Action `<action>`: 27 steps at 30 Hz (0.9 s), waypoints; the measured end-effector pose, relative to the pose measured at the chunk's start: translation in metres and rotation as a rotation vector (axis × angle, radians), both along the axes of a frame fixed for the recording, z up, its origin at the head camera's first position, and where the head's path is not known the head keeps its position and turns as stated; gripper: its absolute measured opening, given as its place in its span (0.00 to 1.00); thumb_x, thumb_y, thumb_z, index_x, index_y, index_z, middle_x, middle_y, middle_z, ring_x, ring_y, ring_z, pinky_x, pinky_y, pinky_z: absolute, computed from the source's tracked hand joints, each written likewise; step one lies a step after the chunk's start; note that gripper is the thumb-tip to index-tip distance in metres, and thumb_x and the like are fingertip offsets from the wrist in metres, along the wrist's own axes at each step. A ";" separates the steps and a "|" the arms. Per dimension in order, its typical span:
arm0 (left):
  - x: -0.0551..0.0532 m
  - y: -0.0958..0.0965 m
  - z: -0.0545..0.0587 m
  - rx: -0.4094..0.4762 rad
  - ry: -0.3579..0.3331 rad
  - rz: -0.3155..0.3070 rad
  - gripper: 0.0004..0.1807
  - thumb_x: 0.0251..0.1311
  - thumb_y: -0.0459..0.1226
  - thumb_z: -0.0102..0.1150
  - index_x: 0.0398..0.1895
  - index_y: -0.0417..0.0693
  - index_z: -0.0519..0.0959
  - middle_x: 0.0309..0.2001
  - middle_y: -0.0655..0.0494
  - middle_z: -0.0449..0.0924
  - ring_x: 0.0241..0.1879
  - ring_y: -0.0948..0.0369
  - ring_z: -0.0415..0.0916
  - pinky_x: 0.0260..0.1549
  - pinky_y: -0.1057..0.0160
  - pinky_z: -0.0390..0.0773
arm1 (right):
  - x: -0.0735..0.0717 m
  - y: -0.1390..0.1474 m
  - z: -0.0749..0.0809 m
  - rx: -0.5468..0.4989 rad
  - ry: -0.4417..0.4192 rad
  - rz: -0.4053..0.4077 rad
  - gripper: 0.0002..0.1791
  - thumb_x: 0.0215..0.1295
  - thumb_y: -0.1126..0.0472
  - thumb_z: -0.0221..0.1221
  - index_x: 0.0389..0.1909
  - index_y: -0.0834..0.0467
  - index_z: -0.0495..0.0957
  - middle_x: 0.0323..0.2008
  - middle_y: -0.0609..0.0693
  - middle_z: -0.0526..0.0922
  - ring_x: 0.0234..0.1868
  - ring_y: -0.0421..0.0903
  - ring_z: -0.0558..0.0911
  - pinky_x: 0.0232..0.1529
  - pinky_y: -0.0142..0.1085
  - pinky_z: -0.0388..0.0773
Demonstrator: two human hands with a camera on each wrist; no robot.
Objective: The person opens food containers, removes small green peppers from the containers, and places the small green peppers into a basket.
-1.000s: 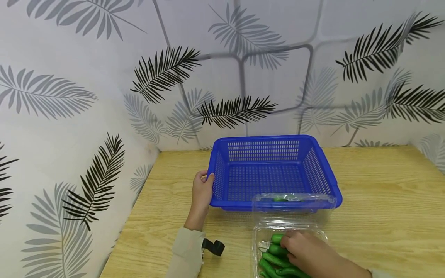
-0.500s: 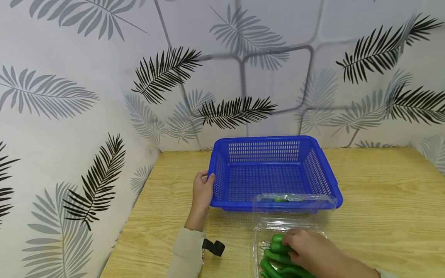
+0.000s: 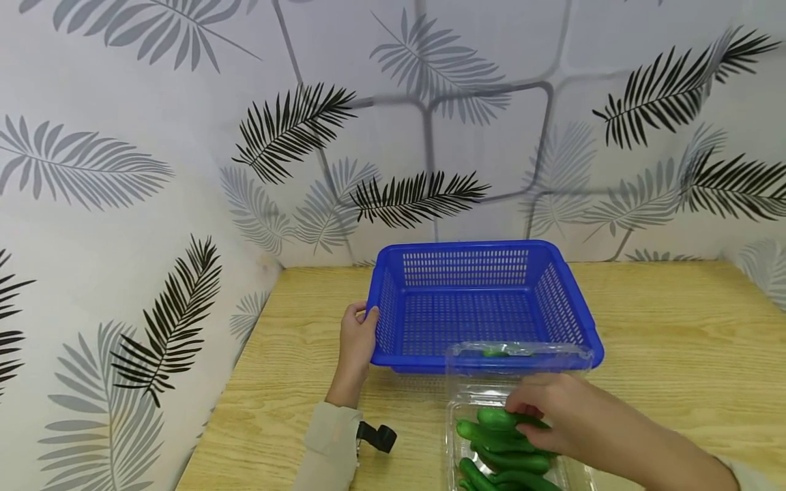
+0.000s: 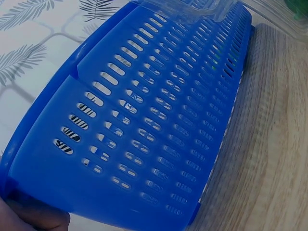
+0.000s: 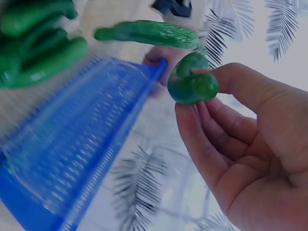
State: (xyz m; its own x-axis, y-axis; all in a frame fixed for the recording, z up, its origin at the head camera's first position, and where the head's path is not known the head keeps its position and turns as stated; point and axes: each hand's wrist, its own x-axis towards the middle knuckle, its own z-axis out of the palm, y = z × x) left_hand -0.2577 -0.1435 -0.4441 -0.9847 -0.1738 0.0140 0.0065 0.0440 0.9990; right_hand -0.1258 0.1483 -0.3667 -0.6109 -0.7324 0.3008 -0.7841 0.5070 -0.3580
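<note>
My left hand (image 3: 358, 339) grips the left rim of the blue plastic basket (image 3: 467, 244), thumb on the rim. The left wrist view shows its fingers (image 4: 36, 214) under the basket's edge (image 4: 38, 178). Over the clear plastic box (image 3: 451, 443), my right hand (image 3: 561, 412) pinches a curved green cucumber (image 5: 192, 86) between thumb and fingertips. Several green cucumbers (image 3: 503, 443) lie in the box beneath that hand. A bumpy cucumber (image 5: 144, 33) shows close beyond the held one in the right wrist view.
The box's clear raised lid (image 3: 518, 351) overlaps the basket's front rim. A bit of green (image 3: 496, 353) shows behind it. Both containers sit on a wooden table (image 3: 295, 341) against a leaf-patterned wall (image 3: 387, 136). A black strap mount (image 3: 379, 436) is on the left sleeve.
My right hand has lifted slightly and shifted right, with the cucumber now pinched in it. Cucumbers in the box have shifted. The left hand and basket stay put.
</note>
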 end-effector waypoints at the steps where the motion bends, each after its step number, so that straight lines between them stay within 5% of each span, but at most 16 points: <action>1: 0.000 0.000 0.000 0.003 0.001 -0.004 0.16 0.68 0.38 0.46 0.53 0.38 0.66 0.41 0.34 0.77 0.37 0.42 0.77 0.27 0.57 0.79 | -0.001 0.001 0.004 -0.008 0.008 0.001 0.12 0.47 0.67 0.68 0.33 0.51 0.79 0.29 0.35 0.75 0.28 0.29 0.71 0.24 0.23 0.71; 8: 0.001 -0.001 0.000 0.020 0.002 -0.027 0.16 0.68 0.38 0.46 0.54 0.37 0.66 0.42 0.33 0.76 0.39 0.40 0.77 0.28 0.57 0.79 | -0.006 0.009 0.026 -0.076 0.075 0.007 0.14 0.48 0.67 0.68 0.35 0.50 0.79 0.31 0.37 0.78 0.30 0.30 0.76 0.27 0.22 0.73; 12: 0.001 -0.002 -0.001 0.023 0.000 -0.027 0.16 0.68 0.38 0.46 0.54 0.38 0.66 0.42 0.32 0.76 0.38 0.40 0.77 0.28 0.57 0.79 | -0.010 0.014 0.041 -0.121 0.181 -0.016 0.07 0.57 0.56 0.65 0.35 0.50 0.79 0.32 0.37 0.79 0.30 0.31 0.77 0.30 0.19 0.72; 15: 0.001 -0.002 -0.001 0.024 -0.001 -0.023 0.16 0.68 0.38 0.46 0.54 0.38 0.66 0.42 0.32 0.76 0.38 0.40 0.77 0.28 0.57 0.79 | -0.016 0.019 0.053 -0.141 0.240 -0.041 0.13 0.63 0.46 0.54 0.35 0.51 0.79 0.32 0.37 0.80 0.30 0.31 0.78 0.32 0.17 0.71; 19: 0.000 -0.002 -0.002 0.017 0.004 -0.017 0.16 0.68 0.38 0.46 0.53 0.38 0.66 0.41 0.33 0.76 0.37 0.41 0.77 0.27 0.57 0.79 | -0.026 0.025 0.065 -0.136 0.275 -0.075 0.17 0.63 0.43 0.52 0.34 0.51 0.80 0.31 0.37 0.80 0.30 0.31 0.79 0.31 0.17 0.72; 23: 0.000 -0.002 -0.003 0.012 0.008 -0.018 0.16 0.68 0.38 0.46 0.53 0.38 0.66 0.41 0.33 0.76 0.36 0.42 0.78 0.26 0.58 0.79 | -0.037 0.031 0.069 -0.143 0.292 -0.101 0.14 0.61 0.45 0.56 0.34 0.51 0.79 0.31 0.36 0.80 0.30 0.31 0.79 0.31 0.18 0.72; 25: 0.000 -0.002 -0.003 0.009 0.013 -0.022 0.16 0.68 0.38 0.46 0.53 0.38 0.66 0.41 0.33 0.76 0.36 0.42 0.78 0.26 0.58 0.79 | -0.041 0.034 0.071 -0.142 0.292 -0.120 0.08 0.55 0.54 0.66 0.34 0.51 0.79 0.31 0.36 0.80 0.30 0.32 0.79 0.32 0.18 0.72; 27: 0.000 -0.002 -0.003 0.006 0.017 -0.028 0.16 0.68 0.39 0.46 0.53 0.37 0.66 0.41 0.33 0.76 0.36 0.42 0.78 0.26 0.59 0.79 | -0.045 0.036 0.072 -0.140 0.295 -0.144 0.14 0.45 0.65 0.71 0.34 0.52 0.80 0.31 0.37 0.80 0.30 0.32 0.79 0.33 0.18 0.72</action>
State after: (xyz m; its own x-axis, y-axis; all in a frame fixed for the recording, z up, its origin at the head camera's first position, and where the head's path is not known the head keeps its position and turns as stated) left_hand -0.2575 -0.1458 -0.4468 -0.9888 -0.1464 0.0304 0.0250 0.0380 0.9990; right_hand -0.1711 0.1841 -0.2944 -0.5771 -0.5839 0.5711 -0.7879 0.5821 -0.2009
